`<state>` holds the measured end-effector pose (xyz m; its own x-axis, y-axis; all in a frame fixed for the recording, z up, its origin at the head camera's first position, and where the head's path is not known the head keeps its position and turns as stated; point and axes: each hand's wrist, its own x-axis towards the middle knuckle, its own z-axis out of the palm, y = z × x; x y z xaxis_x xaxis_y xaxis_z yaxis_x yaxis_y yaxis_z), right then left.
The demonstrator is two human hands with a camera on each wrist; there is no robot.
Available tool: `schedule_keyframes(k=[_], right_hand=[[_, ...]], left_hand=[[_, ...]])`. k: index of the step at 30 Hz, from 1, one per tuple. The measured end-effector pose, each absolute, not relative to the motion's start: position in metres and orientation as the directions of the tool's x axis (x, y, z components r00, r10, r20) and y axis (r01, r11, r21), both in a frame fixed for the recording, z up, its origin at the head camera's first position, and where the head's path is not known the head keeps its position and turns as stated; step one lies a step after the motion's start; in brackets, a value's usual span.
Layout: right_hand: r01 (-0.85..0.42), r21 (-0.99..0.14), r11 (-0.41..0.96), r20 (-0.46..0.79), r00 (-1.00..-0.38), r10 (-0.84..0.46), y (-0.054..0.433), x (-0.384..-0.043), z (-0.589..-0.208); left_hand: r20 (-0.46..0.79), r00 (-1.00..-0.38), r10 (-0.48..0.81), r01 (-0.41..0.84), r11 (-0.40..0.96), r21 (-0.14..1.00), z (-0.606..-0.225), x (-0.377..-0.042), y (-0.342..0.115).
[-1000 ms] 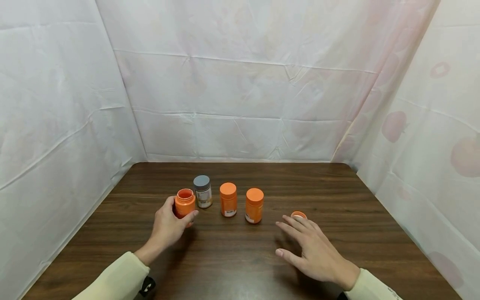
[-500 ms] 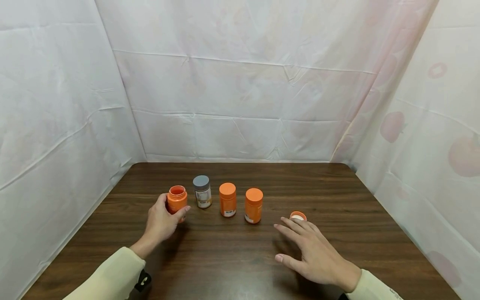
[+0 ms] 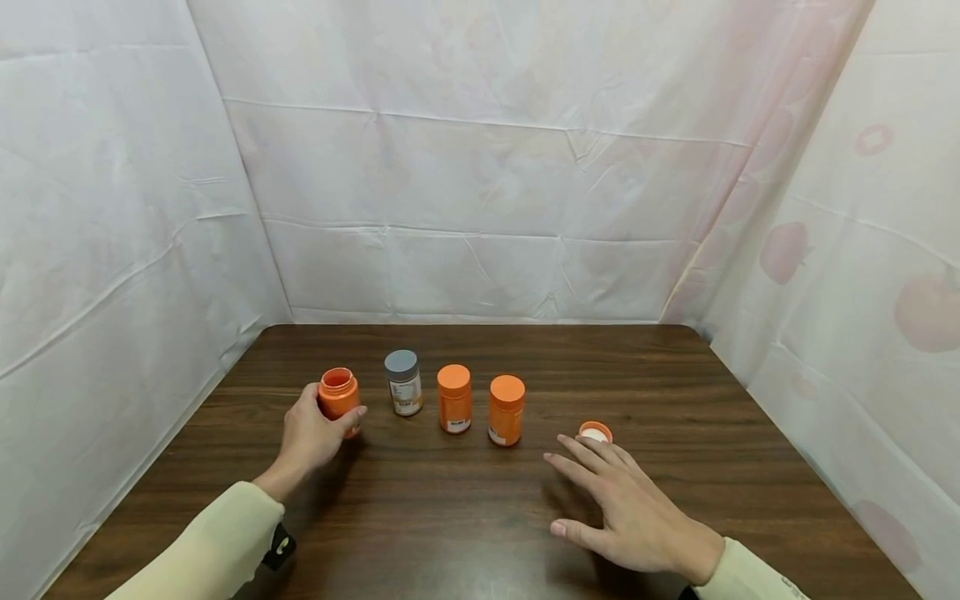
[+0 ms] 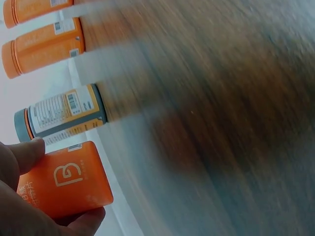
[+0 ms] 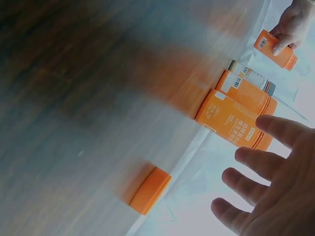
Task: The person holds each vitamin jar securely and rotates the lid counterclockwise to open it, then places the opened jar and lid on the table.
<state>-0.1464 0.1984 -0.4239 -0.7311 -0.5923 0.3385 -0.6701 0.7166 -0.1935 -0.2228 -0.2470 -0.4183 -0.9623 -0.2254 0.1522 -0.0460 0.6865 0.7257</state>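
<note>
A: How are the fingers set?
B: The uncapped orange bottle (image 3: 340, 402) is gripped by the left hand (image 3: 309, 435), near the grey-lidded jar (image 3: 406, 387); the right hand (image 3: 637, 510) is held with fingers spread wide beside an upturned orange lid (image 3: 596, 432).
A: What is shown by 1 view only?
B: The white emblem (image 4: 68, 174), by the left wrist view; the bottle's open mouth (image 3: 339, 378), by the head view.
A: And around?
B: 2 capped orange bottles (image 3: 454, 402) (image 3: 506, 412) are stood on the wood-grained table (image 3: 450, 517), enclosed by pale, creased sheets (image 3: 465, 175).

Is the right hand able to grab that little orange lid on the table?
Probably yes: the right hand is empty and close to the orange lid; the nearest orange bottle stands off to the left, so nothing seems in the way.
</note>
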Motion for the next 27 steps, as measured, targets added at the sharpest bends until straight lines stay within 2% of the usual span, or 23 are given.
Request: schedule_keyframes(k=[7,13,21,27], right_hand=[[-0.668,-0.209,0.714,0.312,-0.738,-0.598,0.198,-0.145,-0.423],[-0.681,-0.188,0.708,0.337,-0.721,-0.605,0.198,-0.143,-0.424],[-0.611,-0.226,0.758,0.328,-0.781,-0.532,0.197,-0.142,-0.424],[-0.612,-0.221,0.759,0.326,-0.78,-0.534,0.197,-0.142,-0.424]], left_hand=[[0.122,-0.966,-0.228,-0.072,0.691,0.719,-0.423,-0.229,-0.255],[0.097,-0.967,-0.234,-0.093,0.685,0.722,-0.428,-0.235,-0.264],[0.068,-0.971,-0.231,-0.108,0.667,0.737,-0.429,-0.236,-0.268],[0.058,-0.973,-0.222,-0.107,0.664,0.74,-0.428,-0.236,-0.27]])
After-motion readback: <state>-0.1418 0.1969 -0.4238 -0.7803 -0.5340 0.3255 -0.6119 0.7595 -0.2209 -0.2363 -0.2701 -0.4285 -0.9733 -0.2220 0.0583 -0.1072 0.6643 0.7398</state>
